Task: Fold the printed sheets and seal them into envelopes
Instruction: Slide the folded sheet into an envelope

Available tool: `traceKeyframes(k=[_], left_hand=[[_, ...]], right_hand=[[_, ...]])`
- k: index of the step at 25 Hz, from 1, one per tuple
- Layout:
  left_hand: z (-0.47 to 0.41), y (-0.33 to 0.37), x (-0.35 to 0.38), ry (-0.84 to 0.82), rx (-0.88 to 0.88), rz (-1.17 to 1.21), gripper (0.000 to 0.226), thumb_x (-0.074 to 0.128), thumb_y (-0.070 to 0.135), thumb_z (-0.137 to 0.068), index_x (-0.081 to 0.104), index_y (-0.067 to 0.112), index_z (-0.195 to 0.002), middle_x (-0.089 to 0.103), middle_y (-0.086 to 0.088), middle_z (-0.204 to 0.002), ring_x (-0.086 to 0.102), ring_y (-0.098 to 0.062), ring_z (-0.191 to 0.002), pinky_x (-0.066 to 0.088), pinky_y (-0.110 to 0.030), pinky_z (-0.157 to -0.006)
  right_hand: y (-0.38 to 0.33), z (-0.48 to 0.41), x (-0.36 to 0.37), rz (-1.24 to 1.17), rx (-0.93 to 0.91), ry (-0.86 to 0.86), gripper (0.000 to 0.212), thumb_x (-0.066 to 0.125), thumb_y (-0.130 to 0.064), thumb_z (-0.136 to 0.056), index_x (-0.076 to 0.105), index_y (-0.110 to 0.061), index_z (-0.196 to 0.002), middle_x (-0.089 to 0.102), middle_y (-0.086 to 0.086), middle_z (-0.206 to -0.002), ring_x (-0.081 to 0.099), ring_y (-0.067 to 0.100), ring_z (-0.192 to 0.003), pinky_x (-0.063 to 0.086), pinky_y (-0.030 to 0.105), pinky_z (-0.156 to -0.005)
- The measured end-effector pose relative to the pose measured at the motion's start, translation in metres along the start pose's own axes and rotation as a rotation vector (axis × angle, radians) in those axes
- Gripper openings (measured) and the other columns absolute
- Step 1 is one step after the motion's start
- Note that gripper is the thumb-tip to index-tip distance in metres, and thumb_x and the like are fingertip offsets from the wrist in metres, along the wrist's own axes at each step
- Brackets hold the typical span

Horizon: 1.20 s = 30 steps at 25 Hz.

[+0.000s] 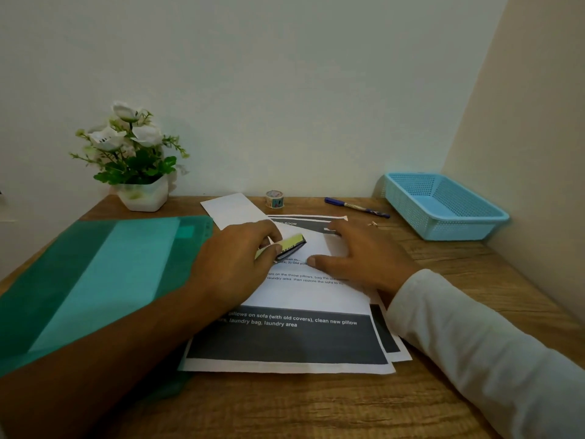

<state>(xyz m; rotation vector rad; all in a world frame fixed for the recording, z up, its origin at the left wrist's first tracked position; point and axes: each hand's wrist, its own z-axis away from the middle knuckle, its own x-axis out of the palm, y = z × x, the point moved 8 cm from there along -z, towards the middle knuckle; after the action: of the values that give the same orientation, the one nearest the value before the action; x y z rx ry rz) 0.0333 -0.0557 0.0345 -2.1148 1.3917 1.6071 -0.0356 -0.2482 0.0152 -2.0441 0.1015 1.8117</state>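
Where the desk [316, 407] comes nearest, bare wood fills the bottom of the frame. Just above it, at lower centre, lies the stack of sheets [304, 299]. The top one is printed with a dark band and white text, and another sheet peeks out along its right edge. A green folder [95, 280] covers the left of the frame under the left forearm, its right edge beside the sheets. A pale sleeve [474, 343] enters from the lower right.

At mid-frame both hands are on the top sheet. The left hand [234, 264] pinches a small yellow-green pad [292, 242] with a dark edge between thumb and curled fingers. Just right of the pad, the right hand [364, 261] lies with fingers straight and spread, pressing the paper.

Beyond the hands, a white envelope [231, 207] lies at the sheets' upper left corner. Farther back are a tape roll [274, 198] and a pen [356, 207]. A blue basket [443, 229] sits at the right, and a potted plant [136, 160] stands at the upper left by the wall.
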Motion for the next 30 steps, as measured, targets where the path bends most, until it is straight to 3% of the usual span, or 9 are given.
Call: traceKeyframes(k=[3,6,10,12,16,18,21,23,30], left_hand=[[0.002,0.005,-0.001,-0.002,0.018,0.019,0.019,0.056,0.029,-0.101,0.051,0.037,-0.118,0.062,0.013,-0.1,0.06,-0.012,-0.09,0.045,-0.025,-0.069],[0.003,0.012,0.0,-0.034,0.076,-0.035,0.023,0.052,0.018,-0.103,0.064,0.033,-0.115,0.063,0.006,-0.121,0.059,-0.016,-0.104,0.052,-0.033,-0.085],[0.001,0.016,-0.002,-0.041,0.127,-0.076,0.034,0.051,0.011,-0.1,0.07,0.028,-0.122,0.06,0.005,-0.125,0.058,-0.016,-0.108,0.051,-0.034,-0.089],[0.001,0.019,-0.001,-0.056,0.137,-0.091,0.037,0.052,0.01,-0.1,0.066,0.027,-0.13,0.058,0.005,-0.131,0.057,-0.015,-0.111,0.049,-0.028,-0.09],[-0.001,0.019,0.009,-0.147,0.13,-0.132,0.041,0.051,0.01,-0.102,0.06,0.028,-0.138,0.056,0.004,-0.142,0.052,-0.014,-0.126,0.042,-0.028,-0.107],[-0.003,0.015,0.011,-0.161,0.106,-0.137,0.041,0.05,0.012,-0.103,0.059,0.029,-0.14,0.057,0.004,-0.144,0.051,-0.014,-0.128,0.04,-0.03,-0.112],[-0.003,0.013,0.005,-0.103,0.102,-0.114,0.038,0.05,0.019,-0.104,0.06,0.031,-0.139,0.06,0.007,-0.141,0.052,-0.013,-0.126,0.04,-0.029,-0.11],[0.0,0.014,-0.001,-0.04,0.121,-0.082,0.036,0.053,0.023,-0.102,0.062,0.031,-0.136,0.063,0.008,-0.137,0.054,-0.012,-0.123,0.042,-0.029,-0.106],[-0.006,0.013,-0.007,0.005,0.087,-0.068,0.034,0.062,0.029,-0.098,0.064,0.033,-0.132,0.064,0.008,-0.135,0.059,-0.013,-0.113,0.047,-0.025,-0.093]], right_hand=[[-0.003,-0.001,-0.003,-0.015,-0.027,0.033,0.09,0.067,-0.081,-0.072,0.046,-0.03,-0.144,0.053,-0.006,-0.147,0.052,0.018,-0.129,0.051,0.044,-0.102],[-0.004,0.004,-0.01,-0.089,-0.06,0.021,0.081,0.077,-0.067,-0.076,0.048,-0.031,-0.143,0.053,-0.01,-0.145,0.051,0.012,-0.128,0.049,0.037,-0.102],[0.002,0.005,-0.023,-0.233,-0.105,-0.008,0.038,0.082,-0.037,-0.084,0.062,-0.032,-0.116,0.06,-0.01,-0.106,0.055,0.005,-0.09,0.042,0.022,-0.073],[0.01,0.004,-0.026,-0.405,-0.119,-0.061,0.024,0.082,-0.028,-0.086,0.068,-0.028,-0.104,0.064,-0.004,-0.095,0.059,0.011,-0.081,0.047,0.028,-0.075],[0.007,0.014,-0.015,-0.785,-0.089,-0.228,0.017,0.074,-0.011,-0.092,0.076,-0.022,-0.105,0.067,0.0,-0.088,0.067,0.025,-0.085,0.054,0.039,-0.074],[-0.001,0.02,-0.007,-0.904,-0.046,-0.266,0.014,0.07,-0.011,-0.094,0.08,-0.02,-0.101,0.074,0.005,-0.092,0.064,0.033,-0.089,0.053,0.038,-0.072],[-0.006,0.023,-0.018,-0.989,-0.049,-0.172,0.021,0.069,-0.027,-0.096,0.081,-0.011,-0.092,0.075,0.018,-0.097,0.06,0.029,-0.068,0.046,0.029,-0.057],[-0.001,0.022,-0.032,-0.995,-0.035,-0.061,0.033,0.066,-0.035,-0.097,0.08,-0.009,-0.083,0.075,0.015,-0.084,0.064,0.019,-0.059,0.047,0.023,-0.049],[0.03,0.022,-0.056,-1.121,0.094,0.194,0.049,0.068,-0.045,-0.092,0.069,-0.011,-0.057,0.063,0.009,-0.057,0.061,0.016,-0.049,0.049,0.019,-0.046]])
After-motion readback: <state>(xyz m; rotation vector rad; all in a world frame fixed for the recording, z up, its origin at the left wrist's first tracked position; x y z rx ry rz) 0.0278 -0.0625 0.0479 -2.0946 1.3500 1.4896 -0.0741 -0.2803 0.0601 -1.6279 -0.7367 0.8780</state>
